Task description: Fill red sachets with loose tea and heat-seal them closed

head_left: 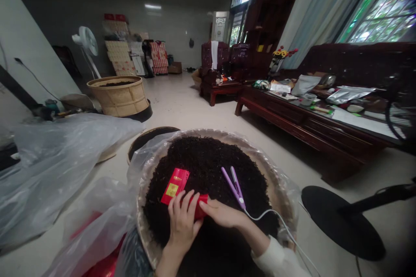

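Your right hand [222, 213] pinches red packet [199, 211] between both hands, over dark leaves [208, 156]; left hand [182, 223] has fingers bent, grip unclear. Red packet stack [174, 185] lies just past left fingers, far end leaning right.

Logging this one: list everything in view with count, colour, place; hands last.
Lined basket: one, tan, foreground
Loose leaves: one heap, blackish, inside it
Packet stack: one, red, on leaves' left
Packet: at least one, red, between hands
Tong-shaped tool: one, purple, on leaves' right
Woven basket: one, tan, left rear
Plastic sheeting: count unclear, translucent, left floor
Fan: one, white, left rear
Boxes: several, cream and red, back wall
Chairs: two, dark, rear
Low table: one, brown, cluttered, right
Sofa: one, dark, behind table
Flowers: one bunch, yellow and red, right rear
Curtain: one, pale blue, right
Stand base: one, black, right floor
Left hand: one, bare, at packet
Right hand: one, bare, white-sleeved, on packet
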### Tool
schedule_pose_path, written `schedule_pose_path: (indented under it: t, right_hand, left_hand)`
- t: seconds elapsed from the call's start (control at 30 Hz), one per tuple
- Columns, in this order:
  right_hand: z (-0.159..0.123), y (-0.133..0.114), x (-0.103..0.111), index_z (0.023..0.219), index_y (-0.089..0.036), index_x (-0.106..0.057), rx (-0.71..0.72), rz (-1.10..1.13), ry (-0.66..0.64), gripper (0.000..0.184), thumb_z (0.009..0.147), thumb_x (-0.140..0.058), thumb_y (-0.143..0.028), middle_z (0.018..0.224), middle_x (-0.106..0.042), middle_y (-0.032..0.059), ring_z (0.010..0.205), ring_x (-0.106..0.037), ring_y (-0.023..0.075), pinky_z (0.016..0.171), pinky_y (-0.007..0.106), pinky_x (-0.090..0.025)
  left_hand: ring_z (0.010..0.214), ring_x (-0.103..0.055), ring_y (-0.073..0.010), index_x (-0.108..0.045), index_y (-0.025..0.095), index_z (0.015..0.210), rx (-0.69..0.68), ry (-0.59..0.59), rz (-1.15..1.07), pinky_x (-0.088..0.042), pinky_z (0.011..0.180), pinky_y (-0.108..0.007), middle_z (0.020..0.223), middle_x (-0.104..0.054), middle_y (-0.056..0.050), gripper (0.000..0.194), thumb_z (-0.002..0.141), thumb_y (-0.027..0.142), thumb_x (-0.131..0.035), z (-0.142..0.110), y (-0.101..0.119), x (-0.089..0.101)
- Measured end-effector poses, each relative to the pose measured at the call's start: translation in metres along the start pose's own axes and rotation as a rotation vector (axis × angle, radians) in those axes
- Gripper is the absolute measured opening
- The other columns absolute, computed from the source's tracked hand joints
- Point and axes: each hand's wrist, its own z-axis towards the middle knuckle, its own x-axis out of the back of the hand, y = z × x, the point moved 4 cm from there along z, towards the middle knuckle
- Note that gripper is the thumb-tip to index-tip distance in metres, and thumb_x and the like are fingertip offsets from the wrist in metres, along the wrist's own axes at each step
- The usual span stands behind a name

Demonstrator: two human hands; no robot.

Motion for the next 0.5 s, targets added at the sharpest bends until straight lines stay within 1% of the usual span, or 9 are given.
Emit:
schedule_pose_path:
  t: [0.07,0.13,0.2,0.27,0.33,0.4,0.43,0.47,0.5]
  right_hand:
    - [0.001,-0.005,-0.002,0.113,-0.015,-0.059,-0.046,-0.142,-0.041,0.071,0.094,-0.01,-0.063,0.116,-0.058,0.0129,0.109,-0.051,0.0257,0.102,0.05,-0.031]
    - [0.003,-0.01,-0.004,0.113,-0.014,-0.059,-0.06,-0.221,-0.064,0.073,0.096,-0.005,-0.059,0.113,-0.059,0.0148,0.106,-0.052,0.0267,0.098,0.052,-0.034]
    - [0.005,-0.019,-0.003,0.104,-0.013,-0.062,0.012,-0.235,-0.064,0.077,0.094,-0.004,-0.063,0.104,-0.062,0.015,0.098,-0.055,0.0268,0.093,0.051,-0.038]
    - [0.008,-0.028,0.001,0.091,-0.014,-0.065,0.124,-0.137,-0.048,0.08,0.092,-0.005,-0.067,0.094,-0.064,0.0128,0.092,-0.058,0.0248,0.092,0.047,-0.041]
    - [0.014,-0.032,0.012,0.081,-0.013,-0.066,0.179,0.039,0.044,0.082,0.093,-0.004,-0.066,0.086,-0.065,0.0107,0.088,-0.06,0.0223,0.091,0.041,-0.044]
    - [0.026,-0.029,0.026,0.086,-0.013,-0.066,0.131,0.149,0.237,0.076,0.095,-0.008,-0.061,0.087,-0.067,0.0105,0.089,-0.062,0.0208,0.088,0.036,-0.046]
    - [0.034,-0.026,0.033,0.093,-0.012,-0.065,0.082,0.131,0.345,0.068,0.096,-0.016,-0.059,0.091,-0.067,0.0108,0.09,-0.063,0.0209,0.086,0.035,-0.047]
    - [0.042,-0.023,0.036,0.102,-0.012,-0.063,0.03,0.058,0.416,0.057,0.095,-0.027,-0.056,0.096,-0.067,0.0113,0.091,-0.063,0.0214,0.085,0.034,-0.047]
    - [0.052,-0.021,0.036,0.111,-0.013,-0.06,-0.026,-0.048,0.446,0.049,0.094,-0.036,-0.052,0.102,-0.066,0.0119,0.095,-0.062,0.0225,0.086,0.035,-0.046]
  left_hand:
    - [0.104,-0.053,-0.0249,-0.058,0.025,0.121,0.039,0.007,0.014,-0.041,0.089,-0.038,0.118,-0.064,-0.005,0.054,0.069,0.024,-0.072,-0.006,0.0,-0.003]
    - [0.095,-0.054,-0.0221,-0.057,0.021,0.121,0.024,0.006,0.008,-0.045,0.08,-0.034,0.116,-0.066,-0.005,0.053,0.069,0.02,-0.07,-0.011,-0.001,-0.005]
    - [0.091,-0.053,-0.0203,-0.056,0.017,0.12,0.001,0.033,-0.017,-0.048,0.079,-0.032,0.115,-0.066,-0.006,0.051,0.07,0.015,-0.067,-0.013,-0.004,-0.004]
    - [0.09,-0.054,-0.0197,-0.056,0.015,0.118,0.045,0.085,-0.043,-0.05,0.082,-0.031,0.111,-0.067,-0.006,0.047,0.071,0.013,-0.065,-0.014,-0.012,-0.001]
    - [0.09,-0.055,-0.0197,-0.058,0.016,0.115,0.138,0.118,-0.07,-0.051,0.082,-0.032,0.107,-0.068,-0.006,0.043,0.073,0.015,-0.065,-0.014,-0.023,0.003]
    - [0.089,-0.057,-0.0201,-0.06,0.016,0.111,0.252,0.152,-0.108,-0.053,0.082,-0.033,0.101,-0.069,-0.007,0.038,0.074,0.021,-0.065,-0.015,-0.036,0.006]
    - [0.089,-0.058,-0.0202,-0.061,0.017,0.109,0.312,0.17,-0.132,-0.053,0.08,-0.033,0.099,-0.068,-0.007,0.036,0.074,0.026,-0.065,-0.016,-0.043,0.008]
    - [0.087,-0.059,-0.0203,-0.063,0.017,0.107,0.378,0.193,-0.158,-0.054,0.078,-0.033,0.097,-0.068,-0.008,0.036,0.074,0.03,-0.065,-0.018,-0.049,0.009]
    - [0.086,-0.061,-0.0202,-0.064,0.016,0.105,0.449,0.216,-0.185,-0.055,0.076,-0.033,0.095,-0.067,-0.008,0.037,0.074,0.036,-0.065,-0.02,-0.056,0.01]
